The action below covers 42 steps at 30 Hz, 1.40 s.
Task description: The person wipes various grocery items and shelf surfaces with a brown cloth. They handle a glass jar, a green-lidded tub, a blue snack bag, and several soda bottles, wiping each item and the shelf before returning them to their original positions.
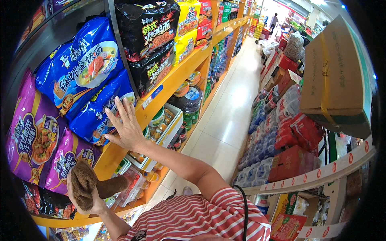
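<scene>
My left hand, low on the left, grips a bunched brown cloth, and one end of it hangs out to the right. My right hand is spread, palm toward the lower blue instant-noodle pack. Its fingertips overlap the pack's right side; whether they press on it I cannot tell. Another blue noodle pack leans above that one. Purple noodle packs stand to the left, just behind the cloth. All sit on a shelf with an orange front edge.
A dark metal upright divides the blue packs from black noodle packs. Below is a white box of small goods. A tiled aisle runs ahead, with wrapped bottles and a large carton on its right. A person stands far off.
</scene>
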Available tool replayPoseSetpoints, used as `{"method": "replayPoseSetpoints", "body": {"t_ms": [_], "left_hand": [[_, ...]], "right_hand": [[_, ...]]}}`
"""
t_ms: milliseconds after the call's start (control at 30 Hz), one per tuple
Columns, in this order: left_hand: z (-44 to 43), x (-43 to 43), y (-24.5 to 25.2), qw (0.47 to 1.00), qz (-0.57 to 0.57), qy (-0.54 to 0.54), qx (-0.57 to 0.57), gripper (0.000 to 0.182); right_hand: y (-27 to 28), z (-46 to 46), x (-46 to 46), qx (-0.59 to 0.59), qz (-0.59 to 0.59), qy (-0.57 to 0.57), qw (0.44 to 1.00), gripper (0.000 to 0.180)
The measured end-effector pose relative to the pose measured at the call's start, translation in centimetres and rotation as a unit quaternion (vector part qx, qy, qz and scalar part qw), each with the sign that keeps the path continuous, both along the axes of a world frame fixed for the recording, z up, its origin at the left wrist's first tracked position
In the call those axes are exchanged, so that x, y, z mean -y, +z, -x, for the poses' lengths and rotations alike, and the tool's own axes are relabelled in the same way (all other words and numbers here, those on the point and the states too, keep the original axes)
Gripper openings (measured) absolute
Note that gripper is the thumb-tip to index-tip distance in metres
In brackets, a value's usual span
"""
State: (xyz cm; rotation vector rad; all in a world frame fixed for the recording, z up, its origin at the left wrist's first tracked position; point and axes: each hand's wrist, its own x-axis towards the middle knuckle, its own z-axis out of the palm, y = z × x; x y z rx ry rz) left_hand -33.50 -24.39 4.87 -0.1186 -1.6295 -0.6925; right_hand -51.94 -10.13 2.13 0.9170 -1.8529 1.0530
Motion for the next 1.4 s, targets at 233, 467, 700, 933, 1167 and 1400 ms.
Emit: {"method": "replayPoseSetpoints", "body": {"t_ms": [233, 467, 700, 933, 1167, 1400], "left_hand": [[-1.5, 2.6, 2.7, 0.985, -0.098, 0.141, 0.029, 0.056], [-1.9, -0.5, 6.1, 0.993, 0.114, 0.018, -0.008, 0.055], [-3.1, 1.7, 10.9, 0.961, 0.092, 0.194, -0.172, 0.054], [-0.2, 0.4, 10.6, 0.940, 0.205, 0.261, 0.077, 0.047], [-1.3, 0.2, 5.9, 0.951, 0.245, 0.049, 0.183, 0.045], [-1.6, 2.6, 9.6, 0.956, 0.161, 0.227, -0.089, 0.043]], "right_hand": [[0.4, -2.7, 0.1, 0.057, -0.005, 0.019, 0.998, 0.083], [1.2, -5.7, 1.0, 0.017, 0.082, 0.018, 0.996, 0.070], [1.3, -9.0, 5.0, -0.014, 0.127, 0.123, 0.984, 0.064], [1.7, -9.9, 5.9, -0.004, 0.015, 0.093, 0.996, 0.062], [-0.6, -9.5, 6.0, 0.032, -0.090, 0.026, 0.995, 0.056], [-1.8, -11.6, 5.3, 0.050, -0.021, -0.002, 0.999, 0.059]]}}
